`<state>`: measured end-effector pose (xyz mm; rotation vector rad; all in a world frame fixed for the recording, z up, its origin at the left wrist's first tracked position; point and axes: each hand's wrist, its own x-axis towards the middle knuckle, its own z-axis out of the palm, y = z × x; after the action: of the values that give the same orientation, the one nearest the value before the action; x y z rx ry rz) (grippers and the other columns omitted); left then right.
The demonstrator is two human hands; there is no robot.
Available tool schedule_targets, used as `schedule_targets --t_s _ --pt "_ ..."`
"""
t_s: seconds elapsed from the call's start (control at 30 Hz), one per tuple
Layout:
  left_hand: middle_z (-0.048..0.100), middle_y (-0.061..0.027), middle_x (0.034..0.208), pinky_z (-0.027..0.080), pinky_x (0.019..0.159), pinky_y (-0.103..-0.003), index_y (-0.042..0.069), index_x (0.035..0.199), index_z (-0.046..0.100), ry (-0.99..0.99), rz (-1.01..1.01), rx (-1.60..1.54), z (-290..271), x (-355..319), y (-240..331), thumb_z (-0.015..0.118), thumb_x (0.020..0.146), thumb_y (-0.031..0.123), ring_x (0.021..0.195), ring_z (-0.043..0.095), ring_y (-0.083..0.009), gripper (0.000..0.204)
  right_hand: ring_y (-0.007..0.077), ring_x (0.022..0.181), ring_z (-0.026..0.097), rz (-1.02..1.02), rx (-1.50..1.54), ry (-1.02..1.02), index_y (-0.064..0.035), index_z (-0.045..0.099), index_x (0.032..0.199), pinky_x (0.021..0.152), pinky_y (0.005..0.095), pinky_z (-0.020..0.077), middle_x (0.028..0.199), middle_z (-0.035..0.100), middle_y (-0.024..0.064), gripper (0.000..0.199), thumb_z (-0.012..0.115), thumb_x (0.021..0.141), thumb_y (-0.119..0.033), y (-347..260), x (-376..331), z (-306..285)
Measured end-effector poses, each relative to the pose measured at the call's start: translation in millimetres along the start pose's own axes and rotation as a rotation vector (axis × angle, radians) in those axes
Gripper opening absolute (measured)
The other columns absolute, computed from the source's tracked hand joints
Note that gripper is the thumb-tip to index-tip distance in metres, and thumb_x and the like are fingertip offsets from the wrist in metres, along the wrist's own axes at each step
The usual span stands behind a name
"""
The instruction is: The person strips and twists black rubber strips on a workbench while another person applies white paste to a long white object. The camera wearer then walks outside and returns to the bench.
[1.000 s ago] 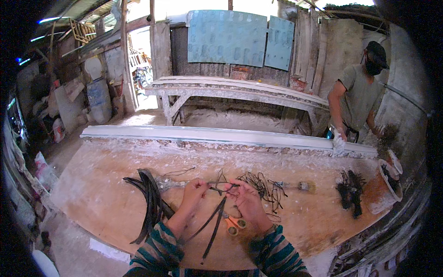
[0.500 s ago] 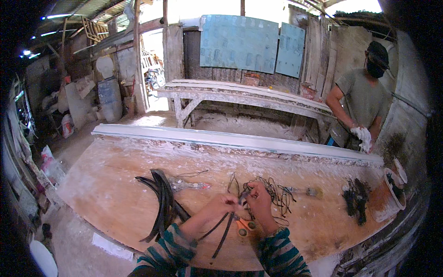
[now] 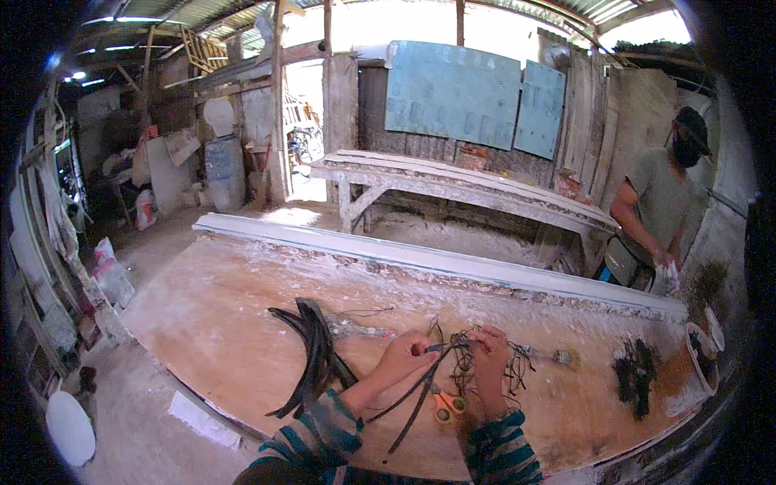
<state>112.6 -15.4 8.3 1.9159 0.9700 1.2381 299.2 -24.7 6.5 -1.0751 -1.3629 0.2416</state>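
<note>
My left hand pinches thin black strips, two of which trail down toward me over the wooden board. A short dark length spans from it to my right hand, whose fingers are closed on its other end. Beneath and between the hands spreads a tangle of thin black cord. Orange-handled scissors rest just below, their blades partly hidden by the strips. To the left lies a bundle of thick, curved black strips, partly behind my left forearm.
The worktop has a long white moulding along its far edge. A paintbrush, dark fibre clumps and a stained bucket are to the right. Beyond stand another bench and a masked co-worker.
My hands have moved apart, drawing the dark length out between them. The whole view has shifted, so the surroundings sit farther right and slightly lower. The co-worker's hands are lower.
</note>
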Motion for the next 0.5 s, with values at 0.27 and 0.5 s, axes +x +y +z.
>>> schedule_targets --t_s 0.27,0.5 --pt "0.051 -0.003 0.073 0.04 0.057 -0.024 0.004 0.075 0.058 0.475 0.104 0.011 -33 -30 23 0.064 0.074 0.012 0.065 0.049 -0.0115 0.01 0.0172 0.085 0.056 0.04 0.185 -0.453 -0.0011 0.062 0.083 0.073 0.0283 0.0461 0.095 0.055 0.0093 0.009 0.059 0.074 0.001 -51 -47 -8" --pt "0.057 -0.0063 0.084 0.045 0.067 -0.026 0.002 0.077 0.06 0.419 -0.16 -0.264 -32 -215 94 0.059 0.075 0.0 0.077 0.056 -0.0146 0.002 0.0259 0.099 0.052 -0.176 0.499 -0.839 -0.0075 0.064 0.086 0.085 0.0347 0.0412 0.095 0.056 0.0099 0.009 0.063 0.077 -0.01 -171 -185 -74"
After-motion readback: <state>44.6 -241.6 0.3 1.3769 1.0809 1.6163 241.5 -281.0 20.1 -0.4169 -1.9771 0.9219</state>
